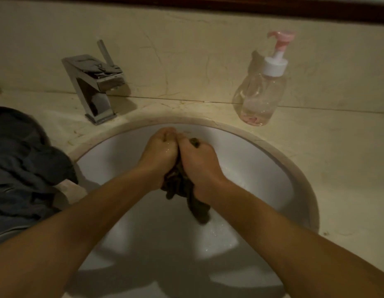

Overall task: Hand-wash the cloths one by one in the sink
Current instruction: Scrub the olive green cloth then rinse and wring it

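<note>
Over the round white sink, both my hands squeeze one small dark brown cloth. My left hand and my right hand are pressed side by side, fingers curled round the bunched cloth. A wet tail of it hangs down below my right hand toward the basin. A bit of the cloth pokes out above my right knuckles. A pile of dark grey cloths lies on the counter left of the sink.
A square chrome faucet stands at the back left, no water running. A clear soap pump bottle with a pink and white head stands at the back right. The beige marble counter surrounds the basin.
</note>
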`<state>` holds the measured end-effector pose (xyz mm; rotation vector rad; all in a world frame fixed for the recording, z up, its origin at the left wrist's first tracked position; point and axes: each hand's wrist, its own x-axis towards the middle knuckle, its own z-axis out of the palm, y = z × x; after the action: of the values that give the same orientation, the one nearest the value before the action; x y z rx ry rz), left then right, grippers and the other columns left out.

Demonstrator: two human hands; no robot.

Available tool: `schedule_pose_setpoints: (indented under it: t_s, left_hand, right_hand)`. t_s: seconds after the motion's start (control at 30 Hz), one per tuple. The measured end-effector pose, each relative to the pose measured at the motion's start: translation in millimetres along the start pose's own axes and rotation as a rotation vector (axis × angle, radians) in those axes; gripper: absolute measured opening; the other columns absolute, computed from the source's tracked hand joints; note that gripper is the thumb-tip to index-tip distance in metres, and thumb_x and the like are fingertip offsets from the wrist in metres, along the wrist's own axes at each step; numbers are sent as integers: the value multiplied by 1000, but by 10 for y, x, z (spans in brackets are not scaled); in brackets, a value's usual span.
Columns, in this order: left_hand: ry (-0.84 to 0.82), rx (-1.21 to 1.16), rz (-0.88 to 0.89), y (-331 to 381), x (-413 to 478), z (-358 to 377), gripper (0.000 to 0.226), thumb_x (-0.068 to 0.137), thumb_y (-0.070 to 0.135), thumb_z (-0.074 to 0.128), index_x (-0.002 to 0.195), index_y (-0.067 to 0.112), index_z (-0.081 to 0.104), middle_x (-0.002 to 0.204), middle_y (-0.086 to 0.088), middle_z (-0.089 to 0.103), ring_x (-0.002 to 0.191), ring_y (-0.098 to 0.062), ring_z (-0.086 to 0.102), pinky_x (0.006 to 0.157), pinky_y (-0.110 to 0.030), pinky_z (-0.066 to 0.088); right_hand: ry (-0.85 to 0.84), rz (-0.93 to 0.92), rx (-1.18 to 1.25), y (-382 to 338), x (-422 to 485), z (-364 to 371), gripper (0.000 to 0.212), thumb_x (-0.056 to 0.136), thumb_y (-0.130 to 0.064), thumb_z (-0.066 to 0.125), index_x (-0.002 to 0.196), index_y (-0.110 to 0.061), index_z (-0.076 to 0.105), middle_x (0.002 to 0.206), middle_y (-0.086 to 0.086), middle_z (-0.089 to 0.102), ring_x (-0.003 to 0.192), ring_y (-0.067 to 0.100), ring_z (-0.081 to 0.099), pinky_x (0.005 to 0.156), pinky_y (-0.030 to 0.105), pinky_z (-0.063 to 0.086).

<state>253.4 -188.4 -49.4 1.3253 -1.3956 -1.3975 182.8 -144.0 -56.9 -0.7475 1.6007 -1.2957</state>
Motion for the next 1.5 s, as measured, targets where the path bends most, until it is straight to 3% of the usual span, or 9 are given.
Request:
schedule_pose_setpoints:
  t_s: [0.2,0.43,0.53,0.7,0.83,0.97,1.07,1.23,1.5]
  left_hand:
    - [-102,193,149,-6,-189,192,42,109,40,31,146,27,46,135,1,58,121,-13,56,109,-33,44]
    - [-98,174,60,-99,100,-49,35,109,29,33,138,22,51,118,5,61,106,-10,61,93,-30,51]
    - [-144,323,-10,-86,179,-54,33,108,30,32,121,21,61,109,0,64,95,-13,62,84,-30,51]
    - [-228,1270,156,-278,280,-296,50,99,46,53,139,17,45,132,-8,54,110,-27,55,90,-41,50]
    - [-383,1332,236,-281,280,-323,30,92,43,64,109,19,62,113,-5,61,106,-28,59,92,-41,52]
    - [-796,1542,84,-498,268,-239,91,64,86,34,135,35,56,139,-3,56,125,-29,53,108,-45,43]
    - [-778,1639,-7,-567,301,-262,89,80,77,42,156,32,28,159,-4,32,145,-29,33,119,-44,28]
    - [-583,1478,96,-492,314,-265,40,97,37,55,134,22,57,135,-8,59,119,-31,58,103,-41,47]
    - [-337,495,34,-192,199,-47,34,105,51,33,125,26,46,115,3,58,103,-16,59,94,-38,49]
  right_hand:
    - [77,61,81,-70,156,-223,31,104,-37,55,105,-13,74,93,10,78,90,26,76,89,46,62]
    - [-58,61,33,18,91,-31,40,102,-51,56,114,-14,66,99,12,75,88,27,75,83,44,64]
    - [-47,17,-270,-26,241,-232,51,98,-60,56,118,-15,66,108,8,72,97,24,70,91,38,59]
    - [-12,-150,-1287,114,448,-509,63,98,-51,58,149,-20,37,151,12,28,137,38,36,105,54,42]
    - [-586,-179,-1401,226,498,-520,38,92,-48,66,122,-24,63,119,2,59,113,30,60,89,40,52]
    - [-585,-67,-1573,446,558,-560,101,78,-51,78,160,-41,19,160,-3,22,141,34,37,109,54,44]
    - [-570,-92,-1539,473,594,-533,94,79,-39,77,158,-31,29,156,2,28,139,33,41,105,48,48]
    - [-393,-189,-1084,453,541,-354,28,96,-8,53,121,-10,63,111,10,61,103,28,60,83,34,47]
    - [4,-15,-272,187,607,-391,30,104,-25,47,106,-6,70,102,21,73,95,35,72,88,52,61]
